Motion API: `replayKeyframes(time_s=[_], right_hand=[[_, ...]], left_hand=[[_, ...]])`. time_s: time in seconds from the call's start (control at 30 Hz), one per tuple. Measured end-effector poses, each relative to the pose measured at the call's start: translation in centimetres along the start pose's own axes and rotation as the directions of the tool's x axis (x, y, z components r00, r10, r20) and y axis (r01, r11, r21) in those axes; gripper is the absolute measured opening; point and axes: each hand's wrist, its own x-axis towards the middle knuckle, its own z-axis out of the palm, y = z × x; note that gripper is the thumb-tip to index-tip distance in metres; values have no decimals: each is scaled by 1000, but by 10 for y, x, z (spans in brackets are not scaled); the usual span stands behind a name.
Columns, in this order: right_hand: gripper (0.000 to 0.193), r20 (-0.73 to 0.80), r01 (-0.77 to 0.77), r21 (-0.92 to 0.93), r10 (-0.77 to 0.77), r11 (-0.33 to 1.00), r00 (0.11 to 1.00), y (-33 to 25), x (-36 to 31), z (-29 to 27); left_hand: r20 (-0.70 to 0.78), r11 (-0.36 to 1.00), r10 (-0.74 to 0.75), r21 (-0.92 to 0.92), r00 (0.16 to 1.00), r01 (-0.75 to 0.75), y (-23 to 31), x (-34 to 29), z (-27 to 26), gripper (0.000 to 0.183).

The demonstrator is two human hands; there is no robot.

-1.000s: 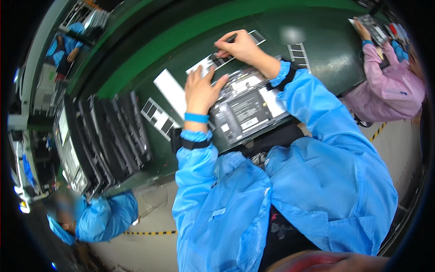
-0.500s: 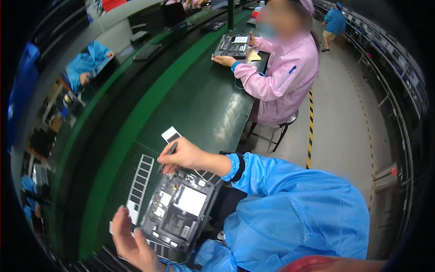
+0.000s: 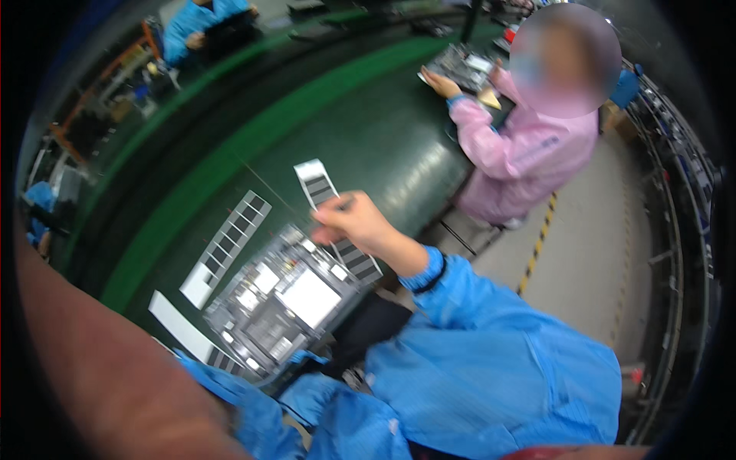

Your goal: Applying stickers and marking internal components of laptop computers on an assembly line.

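Observation:
An open laptop base (image 3: 268, 330) lies on the green bench in front of me, its inner boards, dark battery and a large white panel showing. My right hand (image 3: 356, 222) is closed over its far edge, with a slim dark tool (image 3: 349, 204) between the fingers; the blur hides its tip. Strips of dark labels on white backing lie around the base: one strip (image 3: 227, 247) on the far left, another strip (image 3: 314, 178) partly behind my right hand, a third strip (image 3: 182, 326) at the lower left. My left hand (image 3: 115, 368) looms large and smeared at the lower left, its fingers not distinguishable.
At the bench's far right, a person in pink (image 3: 529, 153) holds another open laptop base (image 3: 460, 67). A person in blue (image 3: 201, 27) works beyond the bench. Yellow-black tape (image 3: 538, 249) marks the floor at right.
My left hand has risen from beside the laptop base toward the camera. The right hand stays near the base's far edge. The whole view has shifted, bringing the neighbour farther right.

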Motion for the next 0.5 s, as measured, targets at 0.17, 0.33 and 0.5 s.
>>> replayKeyframes(time_s=[0.17,0.33,0.5], right_hand=[[19,-52,-23,-34,22,999,998,5,-14,5],[19,-25,-52,26,53,998,998,12,-12,13],[19,-12,-57,-41,56,998,998,12,-3,17]], left_hand=[[-287,959,235,225,929,-173,15,40,-13,52],[-401,897,377,384,835,-221,18,35,-28,52],[-260,925,283,327,923,-192,31,24,-42,52]])
